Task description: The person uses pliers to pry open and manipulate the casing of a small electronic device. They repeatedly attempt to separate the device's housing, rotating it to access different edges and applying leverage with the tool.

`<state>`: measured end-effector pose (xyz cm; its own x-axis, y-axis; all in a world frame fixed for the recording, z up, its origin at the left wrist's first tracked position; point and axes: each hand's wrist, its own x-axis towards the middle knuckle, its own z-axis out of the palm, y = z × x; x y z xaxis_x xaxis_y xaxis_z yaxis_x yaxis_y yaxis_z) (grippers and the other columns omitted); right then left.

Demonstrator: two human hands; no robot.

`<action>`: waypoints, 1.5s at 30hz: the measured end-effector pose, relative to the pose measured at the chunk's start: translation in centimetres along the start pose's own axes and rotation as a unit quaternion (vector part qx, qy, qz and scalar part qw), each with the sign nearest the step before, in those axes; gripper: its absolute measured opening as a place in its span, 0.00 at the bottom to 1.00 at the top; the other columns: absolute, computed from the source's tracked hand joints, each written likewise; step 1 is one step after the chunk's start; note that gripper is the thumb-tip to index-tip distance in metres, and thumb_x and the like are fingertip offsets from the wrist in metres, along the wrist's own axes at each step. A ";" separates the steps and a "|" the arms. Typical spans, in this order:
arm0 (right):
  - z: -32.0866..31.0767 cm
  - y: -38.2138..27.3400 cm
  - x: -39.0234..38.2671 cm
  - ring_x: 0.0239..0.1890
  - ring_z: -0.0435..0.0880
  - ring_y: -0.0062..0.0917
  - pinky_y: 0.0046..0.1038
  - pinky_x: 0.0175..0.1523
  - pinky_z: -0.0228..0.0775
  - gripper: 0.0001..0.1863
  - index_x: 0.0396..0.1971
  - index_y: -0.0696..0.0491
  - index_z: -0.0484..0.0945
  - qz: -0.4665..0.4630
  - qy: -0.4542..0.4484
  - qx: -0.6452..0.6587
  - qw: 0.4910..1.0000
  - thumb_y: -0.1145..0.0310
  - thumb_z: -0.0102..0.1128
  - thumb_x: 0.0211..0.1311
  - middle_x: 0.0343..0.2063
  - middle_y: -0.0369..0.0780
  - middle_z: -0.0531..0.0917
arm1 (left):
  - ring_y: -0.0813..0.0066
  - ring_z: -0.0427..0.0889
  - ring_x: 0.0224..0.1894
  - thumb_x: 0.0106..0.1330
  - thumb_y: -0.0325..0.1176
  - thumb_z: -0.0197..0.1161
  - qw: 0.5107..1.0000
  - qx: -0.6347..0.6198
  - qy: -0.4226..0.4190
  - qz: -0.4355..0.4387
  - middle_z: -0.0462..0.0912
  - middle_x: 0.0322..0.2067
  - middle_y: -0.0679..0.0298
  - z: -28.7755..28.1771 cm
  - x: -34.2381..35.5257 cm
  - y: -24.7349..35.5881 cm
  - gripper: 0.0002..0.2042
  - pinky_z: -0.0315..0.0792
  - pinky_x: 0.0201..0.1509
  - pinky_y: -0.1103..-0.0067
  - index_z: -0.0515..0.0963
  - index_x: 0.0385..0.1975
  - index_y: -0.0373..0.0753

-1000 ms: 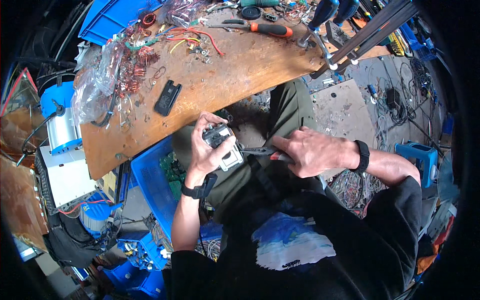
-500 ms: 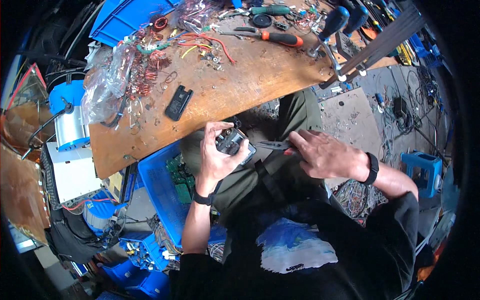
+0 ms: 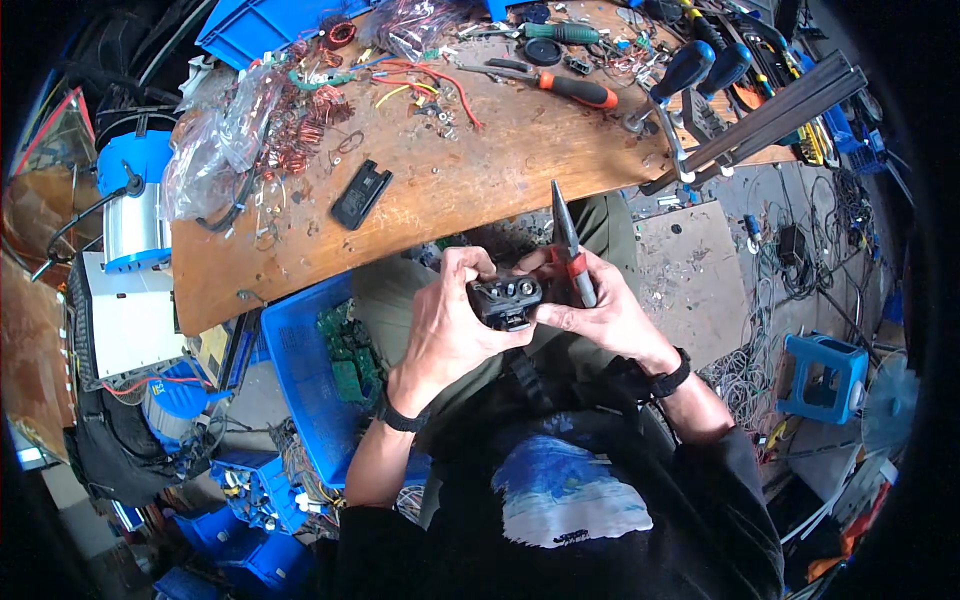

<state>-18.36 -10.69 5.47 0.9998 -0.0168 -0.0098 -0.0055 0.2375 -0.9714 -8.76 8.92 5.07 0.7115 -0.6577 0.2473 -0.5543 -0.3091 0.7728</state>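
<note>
Left hand grip clamps black device steady; right hand pinches it too, pliers parked upright in palm.

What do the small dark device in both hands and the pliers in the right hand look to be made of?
Small dark device: probably moulded plastic, matt black, with round openings on its face. Pliers: dull grey metal jaws, long and tapered; grips look like red plastic or rubber sleeves, mostly covered by the right hand. The left hand cups the device.

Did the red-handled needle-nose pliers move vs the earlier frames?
Yes. The red-handled needle-nose pliers in the right hand swung from lying level over the lap to pointing up, tip now overlapping the wooden workbench edge.
</note>
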 end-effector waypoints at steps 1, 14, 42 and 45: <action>-0.1 0.4 0.0 0.50 0.78 0.16 0.24 0.57 0.72 0.19 0.52 0.58 0.78 0.011 0.001 -0.015 1.000 0.69 0.73 0.64 0.44 0.34 0.82 | 0.54 0.87 0.34 0.45 0.41 0.85 1.000 0.005 -0.009 -0.008 0.81 0.34 0.56 -0.1 0.2 0.6 0.37 0.80 0.36 0.64 0.64 0.49 0.40; -1.2 2.1 -0.8 0.55 0.81 0.23 0.28 0.62 0.73 0.21 0.55 0.59 0.80 -0.033 0.038 0.029 0.998 0.74 0.73 0.62 0.52 0.40 0.84 | 0.60 0.81 0.59 0.52 0.27 0.81 0.985 -0.163 -0.015 0.054 0.80 0.57 0.55 -0.1 -1.3 0.1 0.30 0.76 0.63 0.68 0.77 0.57 0.36; 0.9 4.1 -2.4 0.46 0.81 0.15 0.20 0.49 0.74 0.33 0.56 0.55 0.77 0.009 0.077 0.047 0.996 0.74 0.84 0.48 0.50 0.34 0.84 | 0.59 0.86 0.54 0.57 0.17 0.73 0.973 -0.194 0.122 0.027 0.87 0.49 0.53 2.0 -3.5 0.2 0.15 0.79 0.61 0.68 0.87 0.45 0.33; 1.5 3.1 -1.8 0.55 0.81 0.22 0.26 0.59 0.75 0.32 0.55 0.56 0.76 -0.022 0.081 0.052 0.995 0.74 0.82 0.50 0.54 0.38 0.83 | 0.58 0.86 0.54 0.56 0.18 0.74 0.976 -0.152 0.148 0.042 0.88 0.48 0.54 1.8 -3.4 -0.1 0.14 0.76 0.65 0.62 0.88 0.42 0.35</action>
<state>-20.16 -8.43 2.82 0.9828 -0.1839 -0.0146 0.0482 0.3322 -0.9420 -11.93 9.97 3.08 0.7874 -0.4308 0.4410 -0.4946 -0.0143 0.8690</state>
